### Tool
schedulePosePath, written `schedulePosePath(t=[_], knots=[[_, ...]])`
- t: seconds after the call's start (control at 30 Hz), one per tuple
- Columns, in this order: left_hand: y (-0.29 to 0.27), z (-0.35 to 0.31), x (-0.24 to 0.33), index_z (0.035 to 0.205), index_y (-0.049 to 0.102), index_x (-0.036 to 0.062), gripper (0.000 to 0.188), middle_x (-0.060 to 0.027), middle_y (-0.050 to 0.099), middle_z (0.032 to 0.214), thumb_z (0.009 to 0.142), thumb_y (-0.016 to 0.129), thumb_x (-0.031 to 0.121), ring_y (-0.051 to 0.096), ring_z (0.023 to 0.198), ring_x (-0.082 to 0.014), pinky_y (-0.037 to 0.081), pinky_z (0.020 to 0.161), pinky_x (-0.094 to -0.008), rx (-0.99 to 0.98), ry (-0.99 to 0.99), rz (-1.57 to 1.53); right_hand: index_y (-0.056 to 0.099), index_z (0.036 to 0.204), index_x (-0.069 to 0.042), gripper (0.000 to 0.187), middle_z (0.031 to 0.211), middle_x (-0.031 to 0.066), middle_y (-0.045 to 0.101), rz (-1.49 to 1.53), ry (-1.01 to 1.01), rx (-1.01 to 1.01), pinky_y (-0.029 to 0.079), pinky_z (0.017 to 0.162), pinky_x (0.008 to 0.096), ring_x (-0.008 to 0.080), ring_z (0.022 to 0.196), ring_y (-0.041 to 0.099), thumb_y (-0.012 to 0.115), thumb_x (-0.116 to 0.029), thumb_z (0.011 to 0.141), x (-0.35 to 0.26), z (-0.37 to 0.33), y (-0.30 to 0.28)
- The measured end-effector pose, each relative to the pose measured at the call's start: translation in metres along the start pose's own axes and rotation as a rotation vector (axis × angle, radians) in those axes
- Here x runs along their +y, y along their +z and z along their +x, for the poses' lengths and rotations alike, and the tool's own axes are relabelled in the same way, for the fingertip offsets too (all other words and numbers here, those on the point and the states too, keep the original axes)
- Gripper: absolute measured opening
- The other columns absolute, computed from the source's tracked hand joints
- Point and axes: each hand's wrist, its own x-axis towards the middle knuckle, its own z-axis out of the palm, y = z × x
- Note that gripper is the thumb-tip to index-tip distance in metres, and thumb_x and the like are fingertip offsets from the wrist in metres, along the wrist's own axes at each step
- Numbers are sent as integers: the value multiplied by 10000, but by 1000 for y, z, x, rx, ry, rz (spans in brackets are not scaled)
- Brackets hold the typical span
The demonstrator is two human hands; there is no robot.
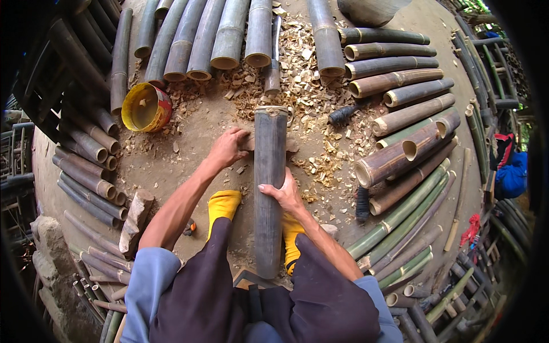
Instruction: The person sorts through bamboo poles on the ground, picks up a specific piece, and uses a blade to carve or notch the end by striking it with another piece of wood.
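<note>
Bare earth floor (194,137) strewn with pale wood chips (326,157) and ringed by cut bamboo tubes (392,51). At centre, near part between yellow-clad feet (224,203), a dark bamboo tube (270,157) pointing away from the body, over a brown wood piece (292,145). Right hand (284,194) wrapped around its side, thumb on top. Left hand (227,147) with fingertips at the wood piece's left end; impossible to tell if clasping it. Upper left: red-and-yellow bucket (164,111).

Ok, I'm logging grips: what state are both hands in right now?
Left hand: touching the wooden block; whether it grips cannot be told.
Right hand: holding the dark bamboo tube, thumb laid over it.
</note>
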Motion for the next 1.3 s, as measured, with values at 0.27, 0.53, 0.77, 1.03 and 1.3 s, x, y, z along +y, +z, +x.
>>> schedulePosePath(t=[0.27,0.53,0.77,1.03,1.3], knots=[[14,-73,48,1303,452,93,674,-136,486,1258,716,719,285,463,1170,-266,378,971,-375,209,-373,-807,376,1276,72,904,1157,202,543,19,-91,-14,422,940,384,281,1076,538,762,-440,640,-14,-13,-7],[-55,-65,109,1308,381,-8,893,-104,545,1185,568,808,250,523,1094,-203,381,989,-339,137,-182,-1168,244,1417,5,802,1285,227,452,100,-686,-22,428,943,374,273,1149,497,575,-480,872,-182,62,5],[-164,-53,118,1344,348,-45,1008,-211,412,1330,633,752,543,413,1230,-292,344,1022,-378,48,-28,-581,315,1397,-94,746,1382,205,399,549,-427,-343,351,1019,509,343,1199,459,545,-531,838,-148,84,-16],[-99,-204,3,1236,514,39,639,-160,575,1143,724,727,356,564,1046,-245,459,938,-377,644,-445,-372,399,1255,76,783,1189,230,511,833,-197,-172,387,1004,465,339,1087,514,619,-486,755,-186,28,-28],[-64,-361,-154,1314,388,125,983,-75,467,1263,458,858,240,398,1232,-279,340,962,-590,199,-1082,466,427,1247,70,795,1148,229,547,739,-281,281,380,988,475,349,1076,523,505,-589,810,-170,-12,-52]])
